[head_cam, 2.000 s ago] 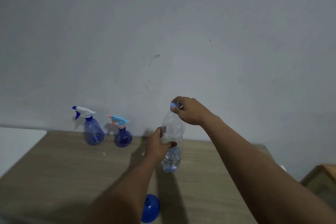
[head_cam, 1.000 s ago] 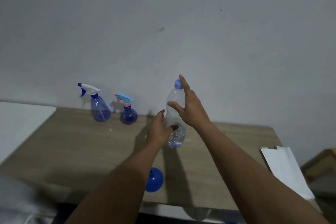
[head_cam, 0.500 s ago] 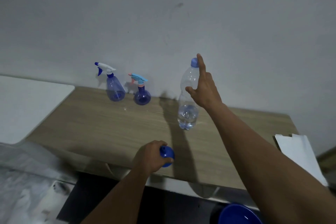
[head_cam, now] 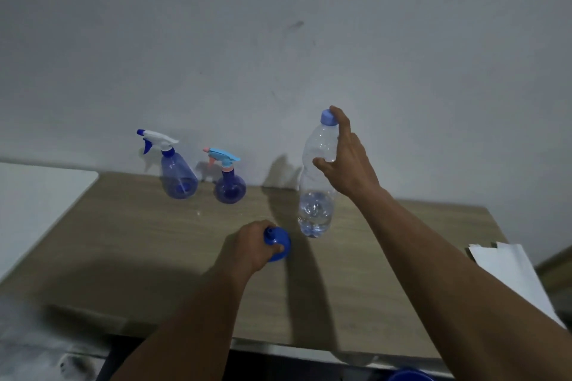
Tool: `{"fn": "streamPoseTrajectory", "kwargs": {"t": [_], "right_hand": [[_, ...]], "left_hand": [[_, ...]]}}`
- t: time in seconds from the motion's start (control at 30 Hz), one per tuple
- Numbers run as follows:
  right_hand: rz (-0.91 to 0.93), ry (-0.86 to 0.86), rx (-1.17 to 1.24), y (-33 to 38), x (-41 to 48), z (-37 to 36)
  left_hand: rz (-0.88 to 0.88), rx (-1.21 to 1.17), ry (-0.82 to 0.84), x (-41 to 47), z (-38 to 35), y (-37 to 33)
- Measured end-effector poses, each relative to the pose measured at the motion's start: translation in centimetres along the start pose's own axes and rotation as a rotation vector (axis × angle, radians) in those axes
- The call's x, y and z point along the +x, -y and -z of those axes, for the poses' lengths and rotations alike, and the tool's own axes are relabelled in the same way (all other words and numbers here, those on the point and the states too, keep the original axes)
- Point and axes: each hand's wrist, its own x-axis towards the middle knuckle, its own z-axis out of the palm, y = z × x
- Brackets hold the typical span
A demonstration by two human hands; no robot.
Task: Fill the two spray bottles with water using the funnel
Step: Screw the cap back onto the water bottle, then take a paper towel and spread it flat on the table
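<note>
altogether two spray bottles (head_cam: 179, 178) (head_cam: 230, 187), one funnel (head_cam: 281, 241), one bottle (head_cam: 315, 195)

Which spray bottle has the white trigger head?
The taller left spray bottle; the shorter round spray bottle beside it has a light-blue and pink head.
</note>
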Motion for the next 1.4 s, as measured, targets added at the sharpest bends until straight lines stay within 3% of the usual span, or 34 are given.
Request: {"fn": "streamPoseTrajectory", "kwargs": {"t": [0.3,0.6,0.9,1.07,1.4], "right_hand": [[-0.011,-0.076,-0.039,-0.7,5.3,-1.9],[-0.039,-0.115,-0.047,-1.6,5.9,-3.7],[-0.174,-0.140,-0.026,-0.4,4.9,-4.0],[-0.310,-0.113,-0.049,0.8,1.9,-2.5],[-0.725,-0.118,-0.250,-2.8,-10.4,4.8]], "left_hand": [[-0.094,0.063,0.001,11.2,1.1,1.2],[-0.128,0.034,-0.001,15.7,-0.6,3.1],[-0.138,-0.053,-0.077,13.4,1.9,2.2],[-0.287,0.013,-0.121,8.6,3.9,0.6],[-0.666,0.022,0.229,6.4,-0.6,-10.4]]}}
